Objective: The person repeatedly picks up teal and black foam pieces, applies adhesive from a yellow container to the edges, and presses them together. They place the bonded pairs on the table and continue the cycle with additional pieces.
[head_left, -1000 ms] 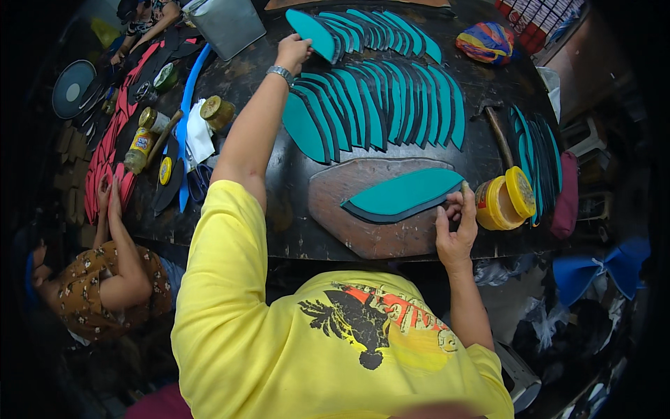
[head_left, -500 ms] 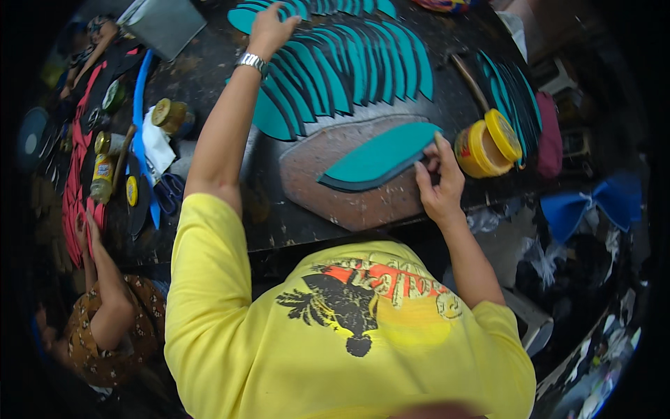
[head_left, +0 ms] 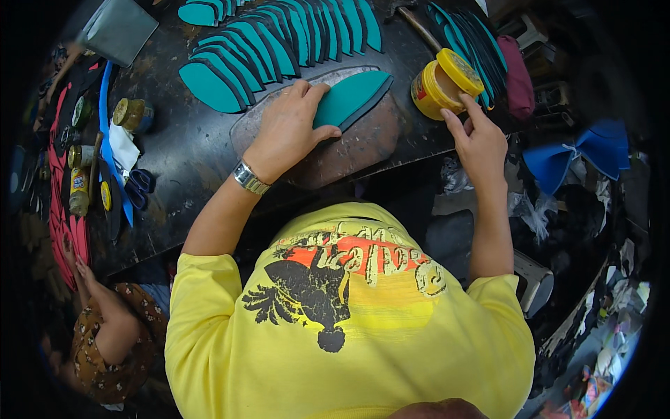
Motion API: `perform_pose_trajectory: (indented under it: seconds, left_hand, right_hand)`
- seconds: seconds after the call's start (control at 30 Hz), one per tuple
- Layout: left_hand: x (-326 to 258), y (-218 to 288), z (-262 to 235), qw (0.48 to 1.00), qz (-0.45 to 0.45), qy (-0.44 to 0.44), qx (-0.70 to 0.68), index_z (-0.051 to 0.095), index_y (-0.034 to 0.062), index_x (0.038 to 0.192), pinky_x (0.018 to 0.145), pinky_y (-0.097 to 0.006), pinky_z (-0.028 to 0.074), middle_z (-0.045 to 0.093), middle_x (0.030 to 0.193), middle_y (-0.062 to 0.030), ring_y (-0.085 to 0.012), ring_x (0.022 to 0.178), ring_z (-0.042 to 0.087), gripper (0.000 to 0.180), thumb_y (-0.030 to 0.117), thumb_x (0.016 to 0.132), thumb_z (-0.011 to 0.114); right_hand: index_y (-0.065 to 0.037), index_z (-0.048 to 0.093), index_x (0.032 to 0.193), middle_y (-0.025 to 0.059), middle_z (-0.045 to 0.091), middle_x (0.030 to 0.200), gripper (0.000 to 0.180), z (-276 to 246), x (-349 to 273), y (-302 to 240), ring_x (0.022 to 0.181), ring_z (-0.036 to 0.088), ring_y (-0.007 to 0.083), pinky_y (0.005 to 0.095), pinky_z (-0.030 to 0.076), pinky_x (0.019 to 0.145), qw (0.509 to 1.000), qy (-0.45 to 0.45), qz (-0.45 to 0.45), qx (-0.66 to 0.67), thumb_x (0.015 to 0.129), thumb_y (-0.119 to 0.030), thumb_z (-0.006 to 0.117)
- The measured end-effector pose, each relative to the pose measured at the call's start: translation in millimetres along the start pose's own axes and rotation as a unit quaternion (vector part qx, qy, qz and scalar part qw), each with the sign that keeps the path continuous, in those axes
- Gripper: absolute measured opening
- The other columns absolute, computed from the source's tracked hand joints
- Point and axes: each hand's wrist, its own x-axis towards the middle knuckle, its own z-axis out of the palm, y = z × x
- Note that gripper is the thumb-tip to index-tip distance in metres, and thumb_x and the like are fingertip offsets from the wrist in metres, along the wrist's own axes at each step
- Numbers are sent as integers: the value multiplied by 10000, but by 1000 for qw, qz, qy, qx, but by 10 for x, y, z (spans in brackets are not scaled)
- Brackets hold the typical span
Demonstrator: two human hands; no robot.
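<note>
My left hand (head_left: 293,126) grips a leaf-shaped teal foam piece (head_left: 352,98) with a dark underside, thumb at its near edge and fingers on top. The piece lies over a worn brown board (head_left: 370,143) on the table. At the right, the fingertips of my right hand (head_left: 481,143) reach the mouth of a yellow jar (head_left: 429,94) of tan paste; thumb and forefinger are apart, and I make out nothing between them. A yellow lid (head_left: 460,70) leans against the jar's rim. Overlapping teal pieces (head_left: 258,52) form a long row beyond the board.
A hammer (head_left: 419,28) lies behind the jar, beside more stacked teal pieces (head_left: 464,52). Small jars (head_left: 132,115), a blue strip (head_left: 105,133) and red strips (head_left: 59,174) occupy the table's left. Another person's arm (head_left: 105,307) shows at the lower left.
My left hand has come back from the far pieces and now grips the teal piece. My right hand has left that piece's end and moved right to the jar.
</note>
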Motion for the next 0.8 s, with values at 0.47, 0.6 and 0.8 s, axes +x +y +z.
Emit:
perform_pose_trajectory:
  seconds: [0.47, 0.6, 0.8]
  left_hand:
    - [-162, 2, -2, 998, -44, 47, -13, 574, 103, 1304, 837, -357, 524, 667, 1131, -113, -266, 954, 666, 587, 252, 784, 802]
    - [-110, -35, -50, 917, -144, -68, -366, 557, 63, 1326, 830, -302, 540, 686, 1139, -98, -155, 938, 675, 468, 232, 915, 701]
    - [-129, 186, 55, 600, -160, -82, -780, 460, 15, 1386, 800, -261, 595, 672, 1152, -75, -122, 967, 685, 463, 136, 968, 619]
  right_hand:
    - [-85, 622, 1265, 213, 706, 876, 436, -66, -185, -172, 840, 694, 387, 483, 525, 748, 991, -40, 57, -111, 929, -362, 633]
    - [-83, 663, 1205, 154, 686, 941, 332, -143, -312, -219, 840, 681, 360, 433, 524, 735, 989, -105, -37, -97, 912, -235, 629]
    - [-23, 657, 1240, 36, 584, 1015, 457, -61, -300, -407, 777, 483, 73, 201, 423, 760, 939, -84, -107, 316, 835, 135, 516]
